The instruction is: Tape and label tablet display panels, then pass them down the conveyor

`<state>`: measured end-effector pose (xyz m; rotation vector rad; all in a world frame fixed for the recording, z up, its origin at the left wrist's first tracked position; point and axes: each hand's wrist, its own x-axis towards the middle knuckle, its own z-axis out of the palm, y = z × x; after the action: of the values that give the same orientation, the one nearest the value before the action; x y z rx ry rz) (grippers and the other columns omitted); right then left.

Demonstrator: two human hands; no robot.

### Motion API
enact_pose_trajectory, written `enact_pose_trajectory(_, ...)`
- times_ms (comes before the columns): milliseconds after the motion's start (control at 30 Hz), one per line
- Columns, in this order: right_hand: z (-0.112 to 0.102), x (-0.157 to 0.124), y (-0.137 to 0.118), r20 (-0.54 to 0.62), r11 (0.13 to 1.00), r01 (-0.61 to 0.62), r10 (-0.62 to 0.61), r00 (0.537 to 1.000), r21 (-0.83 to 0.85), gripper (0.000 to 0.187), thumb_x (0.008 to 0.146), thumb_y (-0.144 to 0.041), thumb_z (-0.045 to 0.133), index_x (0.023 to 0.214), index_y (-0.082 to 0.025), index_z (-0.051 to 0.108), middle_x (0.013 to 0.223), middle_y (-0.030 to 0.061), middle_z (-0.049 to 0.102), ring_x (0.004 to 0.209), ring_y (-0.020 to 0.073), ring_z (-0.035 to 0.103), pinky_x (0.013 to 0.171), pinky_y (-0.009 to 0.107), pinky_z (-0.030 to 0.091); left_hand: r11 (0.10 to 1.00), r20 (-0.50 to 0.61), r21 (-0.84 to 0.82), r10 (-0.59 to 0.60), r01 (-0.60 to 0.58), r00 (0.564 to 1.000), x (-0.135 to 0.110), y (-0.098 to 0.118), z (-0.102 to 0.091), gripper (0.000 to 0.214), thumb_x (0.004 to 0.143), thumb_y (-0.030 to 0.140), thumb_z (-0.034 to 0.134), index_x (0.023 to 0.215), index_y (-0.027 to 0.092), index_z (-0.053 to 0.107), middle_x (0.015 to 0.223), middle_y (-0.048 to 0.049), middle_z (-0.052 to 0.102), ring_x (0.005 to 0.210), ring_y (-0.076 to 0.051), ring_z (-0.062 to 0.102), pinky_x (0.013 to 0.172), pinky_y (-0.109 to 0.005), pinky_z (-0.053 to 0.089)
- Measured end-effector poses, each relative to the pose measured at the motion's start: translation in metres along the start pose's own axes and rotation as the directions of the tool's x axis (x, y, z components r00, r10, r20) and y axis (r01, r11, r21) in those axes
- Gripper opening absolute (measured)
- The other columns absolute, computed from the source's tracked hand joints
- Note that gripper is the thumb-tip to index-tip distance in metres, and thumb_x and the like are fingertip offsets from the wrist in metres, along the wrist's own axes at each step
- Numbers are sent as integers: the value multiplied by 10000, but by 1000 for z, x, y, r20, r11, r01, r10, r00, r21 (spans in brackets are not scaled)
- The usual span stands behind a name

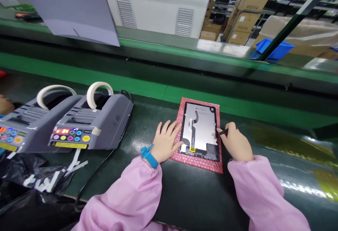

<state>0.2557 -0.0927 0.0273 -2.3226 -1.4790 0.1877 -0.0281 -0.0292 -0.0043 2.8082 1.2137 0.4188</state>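
The display panel lies on pink bubble wrap at the middle of the tabletop, the open left hand flat on its left edge, the right hand pinching a thin black tool at its right edge.

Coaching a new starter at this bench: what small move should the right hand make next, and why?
Probably press the tip of the thin dark tool onto the right edge of the panel. The right hand pinches the tool with its tip right at that edge, and the left hand lies flat on the panel's left side, steadying it on the pink bubble-wrap pad.
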Motion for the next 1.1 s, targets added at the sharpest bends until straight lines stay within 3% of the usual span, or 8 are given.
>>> enact_pose_trajectory(67, -1, -1, 4, 64, 1000, -21, 20, 998, 16, 240, 920, -448, 541, 813, -269, 422, 562, -6, 543, 478, 222, 551, 486, 300, 325, 1000, 0, 3, 4, -4, 1000, 0, 1, 0, 640, 975, 529, 469, 1533, 222, 402, 1547, -107, 469, 1421, -366, 379, 1178, -593, 237)
enact_pose_trajectory(233, 13, -6, 7, 134, 906, -67, 12, 991, 418, 300, 894, -512, 581, 923, -275, 398, 678, -10, 619, 545, 220, 623, 499, 308, 446, 1000, -1, 3, 3, -3, 1000, 0, 2, -1, 570, 993, 483, 454, 1503, 227, 453, 1518, -125, 499, 1414, -366, 394, 1166, -600, 257)
enact_pose_trajectory(400, 36, -3, -1, 70, 683, -73, 31, 997, 727, 547, 748, -562, 730, 953, -287, 304, 848, -5, 613, 667, 202, 651, 640, 346, 549, 1000, -25, -4, -1, 1, 1000, -1, 2, 1, 567, 989, 471, 472, 1502, 230, 454, 1518, -149, 486, 1418, -359, 395, 1168, -593, 262)
enact_pose_trajectory(567, 52, 22, -6, -41, 609, -14, 76, 996, 793, 617, 705, -595, 701, 943, -301, 215, 884, -14, 592, 758, 188, 673, 732, 358, 561, 999, -32, -46, -18, 16, 999, -1, 2, 1, 597, 983, 518, 468, 1498, 217, 443, 1499, -147, 501, 1407, -345, 401, 1177, -586, 254)
enact_pose_trajectory(800, 34, 120, -17, -244, 635, 88, 162, 956, 767, 502, 792, -432, 617, 915, -301, 148, 983, 11, 578, 905, 156, 663, 863, 344, 518, 995, -43, -98, -32, 28, 999, -1, 2, 1, 579, 989, 499, 468, 1495, 221, 439, 1513, -128, 495, 1414, -335, 394, 1182, -580, 254)
enact_pose_trajectory(900, 22, 157, -19, -278, 675, 90, 177, 944, 732, 527, 773, -419, 659, 906, -300, 162, 1042, 43, 574, 910, 159, 651, 882, 359, 507, 994, -30, -102, -35, 31, 999, -2, 1, 0, 587, 988, 497, 475, 1499, 210, 436, 1495, -129, 514, 1416, -337, 393, 1179, -585, 259)
enact_pose_trajectory(1000, 9, 163, -15, -281, 720, 91, 148, 948, 688, 563, 726, -464, 734, 896, -292, 226, 1058, 72, 618, 959, 192, 644, 945, 408, 476, 993, -24, -111, -34, 31, 999, -2, 0, -1, 582, 990, 497, 472, 1492, 205, 442, 1492, -120, 521, 1419, -333, 393, 1183, -581, 258)
enact_pose_trajectory(1100, -8, 136, -1, -265, 756, 101, 98, 959, 647, 526, 743, -586, 723, 852, -277, 311, 955, 72, 689, 975, 233, 657, 965, 437, 460, 993, -23, -111, -28, 25, 999, -2, -2, -1, 570, 989, 485, 481, 1484, 205, 452, 1487, -119, 527, 1418, -330, 397, 1184, -581, 262)
